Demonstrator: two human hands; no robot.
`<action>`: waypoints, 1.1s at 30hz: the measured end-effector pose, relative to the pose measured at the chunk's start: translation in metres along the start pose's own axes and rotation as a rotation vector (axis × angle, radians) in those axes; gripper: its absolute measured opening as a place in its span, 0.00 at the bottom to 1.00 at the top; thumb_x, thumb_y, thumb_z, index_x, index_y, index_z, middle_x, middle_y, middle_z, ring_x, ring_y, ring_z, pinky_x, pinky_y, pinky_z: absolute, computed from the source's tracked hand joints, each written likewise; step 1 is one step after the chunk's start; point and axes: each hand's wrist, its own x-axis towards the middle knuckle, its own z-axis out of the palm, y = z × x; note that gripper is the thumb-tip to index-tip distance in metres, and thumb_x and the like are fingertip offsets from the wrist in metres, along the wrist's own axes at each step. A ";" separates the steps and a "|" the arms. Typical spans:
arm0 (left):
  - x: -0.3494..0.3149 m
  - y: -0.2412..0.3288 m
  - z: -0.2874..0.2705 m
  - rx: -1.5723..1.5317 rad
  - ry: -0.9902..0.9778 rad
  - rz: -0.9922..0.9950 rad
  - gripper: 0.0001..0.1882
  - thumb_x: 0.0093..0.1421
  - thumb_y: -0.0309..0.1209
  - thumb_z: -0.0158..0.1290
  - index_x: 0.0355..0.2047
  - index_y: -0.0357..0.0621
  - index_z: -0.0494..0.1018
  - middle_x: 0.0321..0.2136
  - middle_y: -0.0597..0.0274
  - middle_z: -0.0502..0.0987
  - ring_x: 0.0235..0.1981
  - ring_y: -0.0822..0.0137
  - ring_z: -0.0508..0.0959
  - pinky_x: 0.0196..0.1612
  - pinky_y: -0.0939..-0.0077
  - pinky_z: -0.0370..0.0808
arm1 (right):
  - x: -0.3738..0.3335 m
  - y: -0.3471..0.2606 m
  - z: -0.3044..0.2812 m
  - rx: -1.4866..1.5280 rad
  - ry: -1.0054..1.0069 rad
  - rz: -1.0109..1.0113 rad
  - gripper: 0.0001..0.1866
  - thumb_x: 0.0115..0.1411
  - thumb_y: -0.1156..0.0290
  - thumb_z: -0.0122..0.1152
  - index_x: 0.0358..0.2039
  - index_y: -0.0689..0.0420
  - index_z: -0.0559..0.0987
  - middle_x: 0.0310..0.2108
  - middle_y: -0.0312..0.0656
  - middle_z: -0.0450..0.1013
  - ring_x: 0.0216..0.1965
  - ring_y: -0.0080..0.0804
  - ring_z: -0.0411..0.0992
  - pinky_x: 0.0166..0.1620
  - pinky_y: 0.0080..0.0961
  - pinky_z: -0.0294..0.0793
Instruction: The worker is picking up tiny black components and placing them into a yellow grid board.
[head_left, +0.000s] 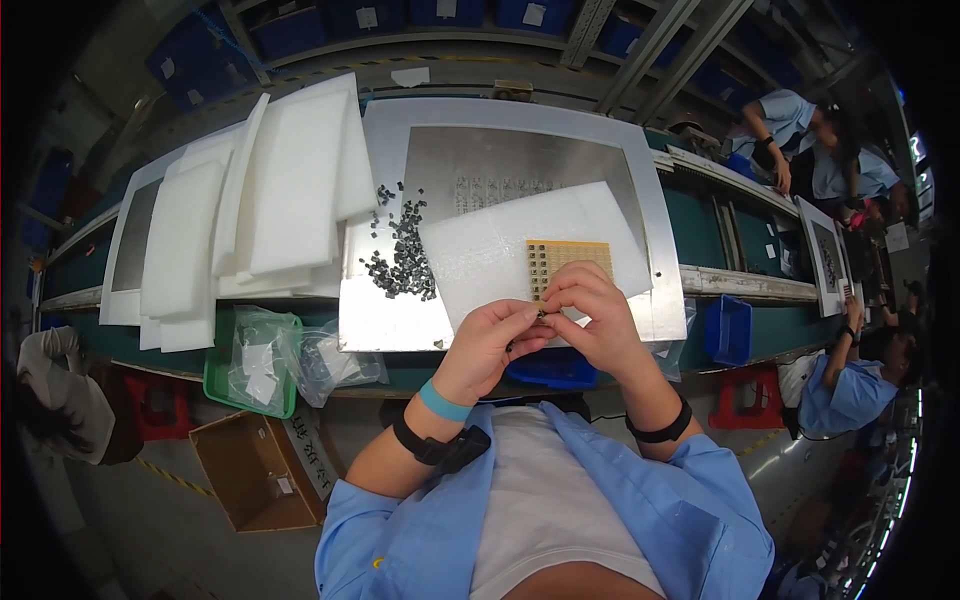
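My left hand (490, 340) and my right hand (597, 318) meet at the front of a white foam sheet (470, 250). Their thumbs and fingers pinch together on a small dark part (543, 314), too tiny to make out fully. More dark bits show under the curled fingers of my left hand. Just beyond the fingertips, a tan board (585, 255) marked in a grid lies on the foam, its front edge partly covered by my right hand. Small dark pieces fill its left columns. Left of the foam, small black parts (405, 250) lie scattered in a heap.
The foam rests on a framed metal plate (385, 325). White foam sheets (295, 190) are stacked at left. Below them sit a green bin (222, 350) with plastic bags and a cardboard box (235, 470). Blue trays (728, 330) stand at the bench edge. Co-workers occupy the right side.
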 end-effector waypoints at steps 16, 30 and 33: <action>0.000 -0.004 0.008 -0.110 0.031 0.040 0.10 0.69 0.32 0.50 0.46 0.39 0.74 0.40 0.60 0.81 0.40 0.70 0.81 0.47 0.77 0.78 | -0.008 0.006 0.010 -0.070 0.153 -0.078 0.09 0.46 0.79 0.69 0.29 0.58 0.79 0.35 0.40 0.75 0.42 0.41 0.72 0.47 0.35 0.72; -0.001 -0.002 0.001 -0.178 0.077 0.086 0.12 0.70 0.35 0.50 0.46 0.38 0.72 0.43 0.58 0.79 0.44 0.70 0.79 0.49 0.78 0.76 | -0.009 -0.007 0.022 0.048 0.231 0.232 0.07 0.49 0.82 0.66 0.30 0.62 0.78 0.34 0.43 0.75 0.42 0.39 0.74 0.47 0.31 0.72; 0.000 -0.002 0.000 -0.163 0.093 0.092 0.13 0.70 0.35 0.50 0.46 0.38 0.72 0.42 0.59 0.79 0.42 0.71 0.79 0.48 0.79 0.76 | -0.009 -0.008 0.025 0.090 0.222 0.282 0.07 0.50 0.82 0.65 0.30 0.62 0.78 0.34 0.44 0.75 0.41 0.38 0.74 0.47 0.30 0.72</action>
